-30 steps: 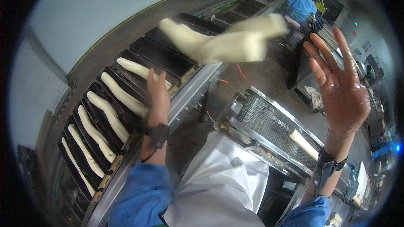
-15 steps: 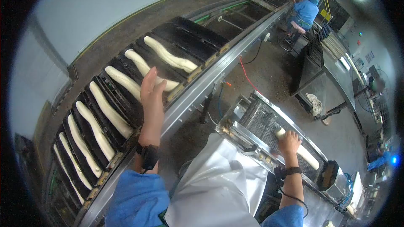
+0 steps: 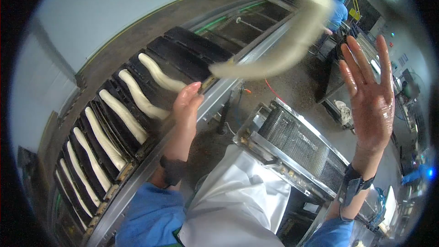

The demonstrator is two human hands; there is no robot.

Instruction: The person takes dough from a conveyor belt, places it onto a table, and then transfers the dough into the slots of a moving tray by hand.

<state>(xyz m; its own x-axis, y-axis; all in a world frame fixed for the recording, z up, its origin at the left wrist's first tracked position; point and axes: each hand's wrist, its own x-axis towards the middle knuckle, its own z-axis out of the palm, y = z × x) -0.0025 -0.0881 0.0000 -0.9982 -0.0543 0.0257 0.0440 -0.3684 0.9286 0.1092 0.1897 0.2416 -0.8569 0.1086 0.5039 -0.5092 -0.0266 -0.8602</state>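
Observation:
A long strip of dough [image 3: 286,48], blurred by motion, hangs in the air between my hands, curving from above the rail up toward the upper right. My right hand [image 3: 372,105] is raised at the right, open with fingers spread and palm wet; the dough is apart from it. Over the rail's near edge is my left hand [image 3: 186,103], open and holding nothing visible, just below the dough's lower end. Several pale dough strips [image 3: 106,139] lie side by side in black trays [image 3: 169,52] on the conveyor at the left.
A small mesh belt conveyor [image 3: 297,137] stands in front of my apron [image 3: 238,201]. The long metal rail [image 3: 157,158] runs diagonally beside me. Farther off, a person in blue [image 3: 338,11] is near the line, and a metal table [image 3: 336,80] stands at the right.
My right hand has let go of the dough and risen from the mesh belt; the strip is now airborne. My left hand has moved slightly right and down. The tray row has shifted toward the lower left.

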